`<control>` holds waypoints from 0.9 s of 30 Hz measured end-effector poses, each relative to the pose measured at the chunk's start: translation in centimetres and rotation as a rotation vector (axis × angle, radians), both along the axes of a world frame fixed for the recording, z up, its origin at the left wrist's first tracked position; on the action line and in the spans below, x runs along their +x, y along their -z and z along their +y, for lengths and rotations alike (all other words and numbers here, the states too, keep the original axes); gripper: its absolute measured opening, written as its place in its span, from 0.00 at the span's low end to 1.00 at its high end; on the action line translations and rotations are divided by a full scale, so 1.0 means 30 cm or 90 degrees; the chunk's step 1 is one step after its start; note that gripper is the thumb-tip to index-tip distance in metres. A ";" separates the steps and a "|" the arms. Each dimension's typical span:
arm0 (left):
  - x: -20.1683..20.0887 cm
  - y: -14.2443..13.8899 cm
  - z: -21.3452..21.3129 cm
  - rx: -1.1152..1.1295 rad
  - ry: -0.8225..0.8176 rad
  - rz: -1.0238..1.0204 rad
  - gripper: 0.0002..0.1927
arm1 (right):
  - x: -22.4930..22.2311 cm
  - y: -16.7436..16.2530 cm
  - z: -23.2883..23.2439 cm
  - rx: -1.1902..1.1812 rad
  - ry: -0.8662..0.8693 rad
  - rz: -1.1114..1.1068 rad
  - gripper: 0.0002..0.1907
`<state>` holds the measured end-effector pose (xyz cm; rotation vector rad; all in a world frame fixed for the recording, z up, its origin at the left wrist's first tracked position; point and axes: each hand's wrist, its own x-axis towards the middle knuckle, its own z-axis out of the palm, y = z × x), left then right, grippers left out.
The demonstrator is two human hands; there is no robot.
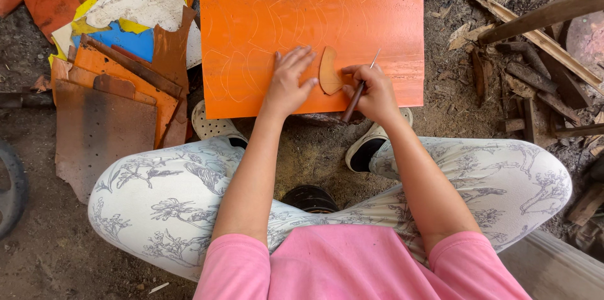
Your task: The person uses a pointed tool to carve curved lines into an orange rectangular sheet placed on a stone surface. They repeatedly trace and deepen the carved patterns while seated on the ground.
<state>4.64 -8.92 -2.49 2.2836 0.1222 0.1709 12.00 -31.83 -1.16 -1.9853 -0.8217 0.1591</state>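
Note:
An orange sheet (352, 29) lies flat in front of me, marked with several thin curved outlines. A small brown curved template (329, 72) rests on its near part. My left hand (287, 81) lies flat on the sheet, fingertips pressing the template's left edge. My right hand (375, 91) grips a thin scribing tool (360, 88) with a dark handle and metal tip, held against the template's right edge.
A heap of orange, yellow, blue and white scrap sheets (119, 42) lies at the left. Wooden sticks and debris (541, 42) lie at the right. My feet in white clogs (217, 127) rest on dirt ground; a dark round object (309, 198) sits between my legs.

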 end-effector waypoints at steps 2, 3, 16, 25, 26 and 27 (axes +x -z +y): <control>-0.002 0.016 0.016 -0.013 -0.052 -0.033 0.25 | 0.009 0.003 -0.006 0.021 0.023 0.053 0.17; -0.004 0.021 0.025 -0.017 -0.075 -0.034 0.23 | 0.013 0.005 -0.009 0.020 0.034 0.069 0.17; -0.048 -0.092 0.188 -0.260 -0.536 -0.103 0.09 | 0.002 -0.010 0.014 -0.039 0.058 0.056 0.15; -0.063 -0.044 0.163 -0.043 -0.347 -0.141 0.16 | 0.093 0.079 -0.059 0.152 0.082 0.186 0.14; -0.057 -0.039 0.147 -0.030 -0.324 -0.121 0.17 | 0.104 0.089 -0.068 0.193 0.101 0.240 0.15; -0.049 -0.035 0.126 -0.017 -0.284 -0.097 0.18 | 0.111 0.096 -0.074 0.206 0.117 0.255 0.16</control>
